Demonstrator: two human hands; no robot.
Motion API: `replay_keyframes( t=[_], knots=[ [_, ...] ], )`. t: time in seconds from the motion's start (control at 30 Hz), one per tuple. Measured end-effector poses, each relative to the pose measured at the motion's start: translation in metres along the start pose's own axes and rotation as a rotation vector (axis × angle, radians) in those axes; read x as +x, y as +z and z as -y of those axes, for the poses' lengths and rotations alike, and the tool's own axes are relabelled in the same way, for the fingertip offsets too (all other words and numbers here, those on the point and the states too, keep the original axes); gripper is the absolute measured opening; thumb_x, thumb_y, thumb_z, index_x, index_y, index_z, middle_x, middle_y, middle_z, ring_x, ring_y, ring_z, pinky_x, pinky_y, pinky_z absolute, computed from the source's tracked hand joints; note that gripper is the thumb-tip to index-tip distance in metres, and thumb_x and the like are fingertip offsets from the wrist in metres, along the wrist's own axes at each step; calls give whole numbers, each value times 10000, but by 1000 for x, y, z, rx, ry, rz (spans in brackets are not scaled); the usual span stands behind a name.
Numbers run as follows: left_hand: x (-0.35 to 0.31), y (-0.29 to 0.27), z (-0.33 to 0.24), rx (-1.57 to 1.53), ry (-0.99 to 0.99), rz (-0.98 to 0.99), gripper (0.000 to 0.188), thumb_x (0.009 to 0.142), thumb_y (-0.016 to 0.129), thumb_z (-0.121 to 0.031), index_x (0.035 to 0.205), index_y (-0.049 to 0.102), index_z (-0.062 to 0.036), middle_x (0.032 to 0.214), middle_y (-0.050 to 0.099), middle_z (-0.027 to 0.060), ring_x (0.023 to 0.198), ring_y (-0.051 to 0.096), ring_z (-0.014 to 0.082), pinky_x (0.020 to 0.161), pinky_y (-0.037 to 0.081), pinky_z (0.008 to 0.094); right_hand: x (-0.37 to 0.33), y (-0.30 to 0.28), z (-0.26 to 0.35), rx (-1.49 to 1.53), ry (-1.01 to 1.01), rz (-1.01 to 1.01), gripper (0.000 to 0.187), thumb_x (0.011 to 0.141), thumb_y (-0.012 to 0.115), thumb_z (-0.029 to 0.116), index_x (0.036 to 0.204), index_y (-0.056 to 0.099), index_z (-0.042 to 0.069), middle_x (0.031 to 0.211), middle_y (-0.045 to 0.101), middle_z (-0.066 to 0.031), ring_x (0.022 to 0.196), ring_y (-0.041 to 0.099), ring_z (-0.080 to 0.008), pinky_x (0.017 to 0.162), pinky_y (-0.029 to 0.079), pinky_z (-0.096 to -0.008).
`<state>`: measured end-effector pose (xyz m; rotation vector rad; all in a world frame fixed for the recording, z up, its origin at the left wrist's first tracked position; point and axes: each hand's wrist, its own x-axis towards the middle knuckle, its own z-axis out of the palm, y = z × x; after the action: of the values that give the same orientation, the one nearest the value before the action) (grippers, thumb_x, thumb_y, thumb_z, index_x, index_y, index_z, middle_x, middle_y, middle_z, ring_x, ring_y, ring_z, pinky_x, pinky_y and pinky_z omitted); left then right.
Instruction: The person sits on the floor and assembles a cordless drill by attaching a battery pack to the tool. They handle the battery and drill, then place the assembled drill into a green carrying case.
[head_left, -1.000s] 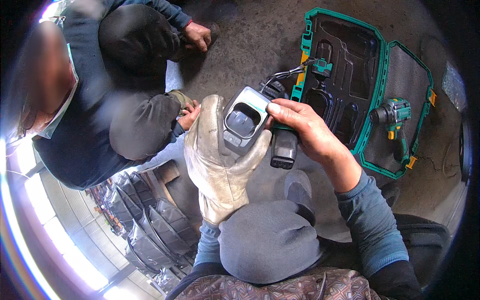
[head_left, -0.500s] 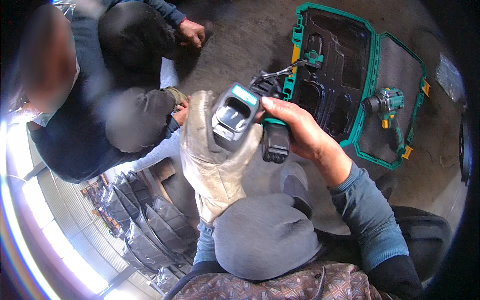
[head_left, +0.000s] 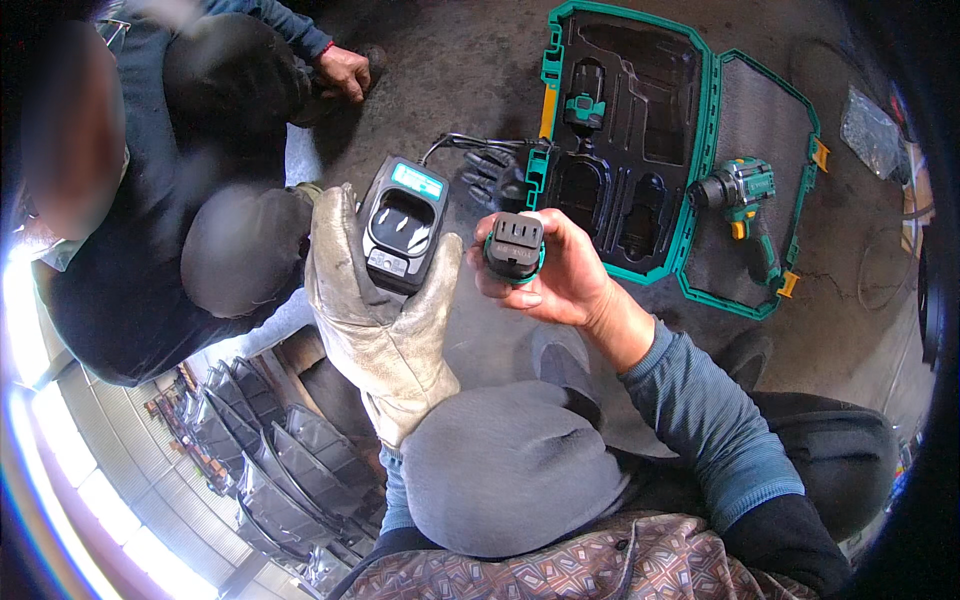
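- Since the earlier frames, the battery (head_left: 516, 246) had come away from the charger (head_left: 405, 225), its slotted end turned up toward the camera.
- The bare right hand (head_left: 570, 282) was clamped on the battery, digits curled round its sides.
- The gloved left hand (head_left: 380, 320) gripped the charger, thumb and fingers along opposite sides.
- The battery's long axis ran roughly toward the viewer; the charger's ran away from the left palm, socket upward.
- Beyond the right hand lay the open case (head_left: 713, 135), holding a drill (head_left: 752, 195).
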<state>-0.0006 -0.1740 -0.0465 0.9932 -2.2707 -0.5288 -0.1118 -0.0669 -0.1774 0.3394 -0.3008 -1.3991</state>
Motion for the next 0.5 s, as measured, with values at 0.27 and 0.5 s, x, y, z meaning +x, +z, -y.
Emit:
replay_keyframes(
  t=[0.27, 0.5],
  knots=[
    [-2, 2, 2, -3, 57, 18, 1039, 580, 915, 51, 1483, 402, 55, 1403, 574, 269, 1253, 629, 357, 1026, 578, 429, 2, 2, 4, -43, -11, -14, 390, 969, 501, 339, 1186, 609, 33, 1031, 665, -184, 741, 553, -294, 454, 397, -283],
    [-4, 1, 5, -18, 120, 33, 1045, 585, 914, 58, 1493, 397, 47, 1423, 559, 272, 1266, 621, 363, 1049, 565, 436, 1, 8, 2, -129, -23, -106, 446, 973, 502, 355, 1202, 608, -12, 917, 626, -161, 616, 502, -197, 445, 400, -282]
  ],
)
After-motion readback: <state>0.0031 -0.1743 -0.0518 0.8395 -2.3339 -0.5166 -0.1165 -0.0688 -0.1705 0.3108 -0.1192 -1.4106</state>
